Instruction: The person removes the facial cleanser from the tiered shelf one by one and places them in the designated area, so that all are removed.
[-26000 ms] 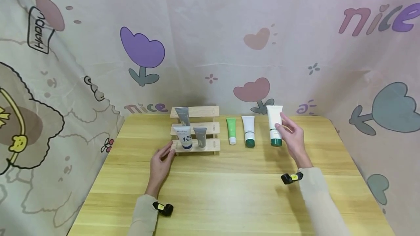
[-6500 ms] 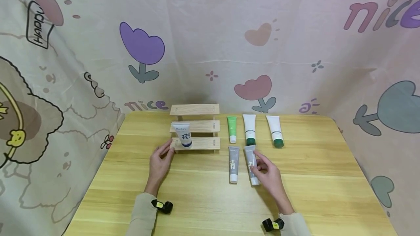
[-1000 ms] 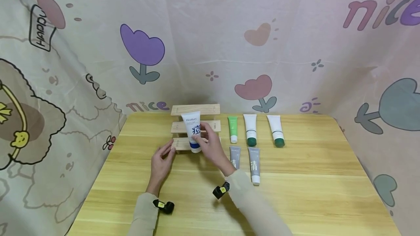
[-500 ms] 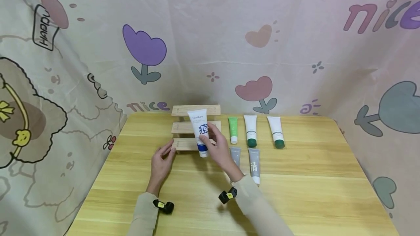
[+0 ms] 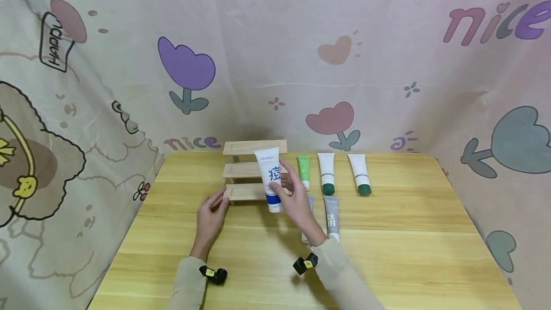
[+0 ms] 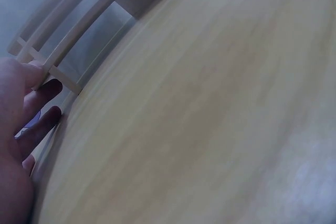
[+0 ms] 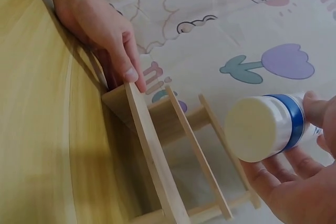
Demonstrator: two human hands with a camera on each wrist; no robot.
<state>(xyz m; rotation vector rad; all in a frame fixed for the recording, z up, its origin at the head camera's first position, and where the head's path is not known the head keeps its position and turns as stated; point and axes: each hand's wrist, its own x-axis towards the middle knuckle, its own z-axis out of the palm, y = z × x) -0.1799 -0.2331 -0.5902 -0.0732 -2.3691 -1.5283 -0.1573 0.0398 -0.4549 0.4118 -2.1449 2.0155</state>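
My right hand (image 5: pixel 298 200) holds a white squeeze tube (image 5: pixel 268 169) with a blue band near its white cap, between thumb and fingers. The tube is raised in front of the right part of a three-tier wooden rack (image 5: pixel 243 192), cap end down. In the right wrist view, the tube's round cap (image 7: pixel 252 129) faces the camera. My left hand (image 5: pixel 211 219) grips the left end of the rack's lowest shelf; in the left wrist view, thumb and fingers meet at that shelf end (image 6: pixel 50 66). No tubes show on the shelves.
Right of the rack lie a green tube (image 5: pixel 303 169) and two white tubes with green caps, one in the middle (image 5: pixel 327 169) and one farther right (image 5: pixel 359 171). Below them lies a grey tube (image 5: pixel 332 212); another grey tube (image 5: pixel 311 201) is mostly hidden behind my right hand.
The white tube has come off the rack's lowest shelf, and my right hand has carried it a little rightward and toward me. Earlier, the two grey tubes left the rack for the table. My left hand stays put.
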